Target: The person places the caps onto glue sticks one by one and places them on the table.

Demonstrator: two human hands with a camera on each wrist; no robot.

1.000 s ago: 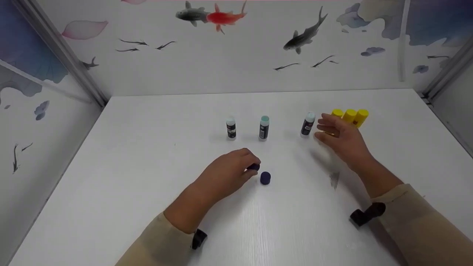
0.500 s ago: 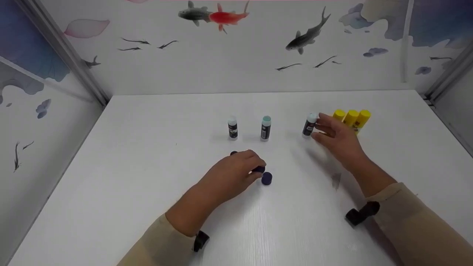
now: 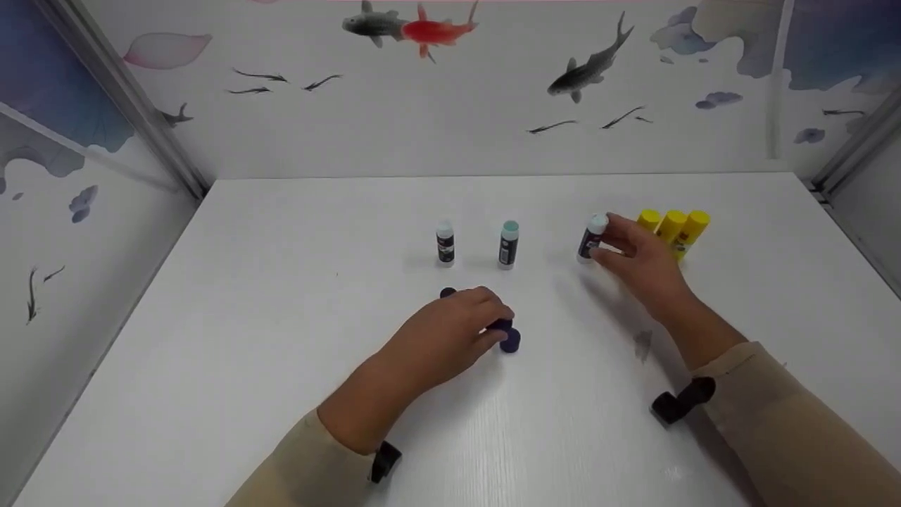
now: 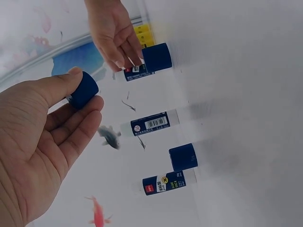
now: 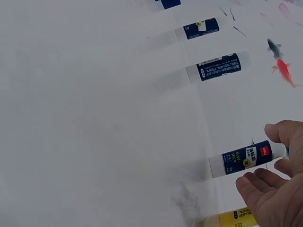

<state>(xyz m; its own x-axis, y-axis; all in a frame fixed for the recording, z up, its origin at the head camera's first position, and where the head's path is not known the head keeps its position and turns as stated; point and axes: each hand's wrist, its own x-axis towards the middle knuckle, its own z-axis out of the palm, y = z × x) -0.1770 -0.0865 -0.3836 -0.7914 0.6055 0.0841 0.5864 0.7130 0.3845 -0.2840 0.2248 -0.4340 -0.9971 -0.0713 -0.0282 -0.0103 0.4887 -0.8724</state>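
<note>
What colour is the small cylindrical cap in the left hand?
The cap is dark blue; the left wrist view shows it best.

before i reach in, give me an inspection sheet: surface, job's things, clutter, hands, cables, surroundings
Surface: white table; one grey patch, stain or shadow unclear.
Job's things: three upright, uncapped blue-labelled glue sticks; two loose blue caps on the table; three yellow tubes standing together.
Clutter: nothing seen.
Hands: left hand pinches a third blue cap; right hand is at the rightmost blue-labelled stick, contact unclear.
Cables: nothing seen.
Surroundings: fish-painted wall behind the table.
</note>
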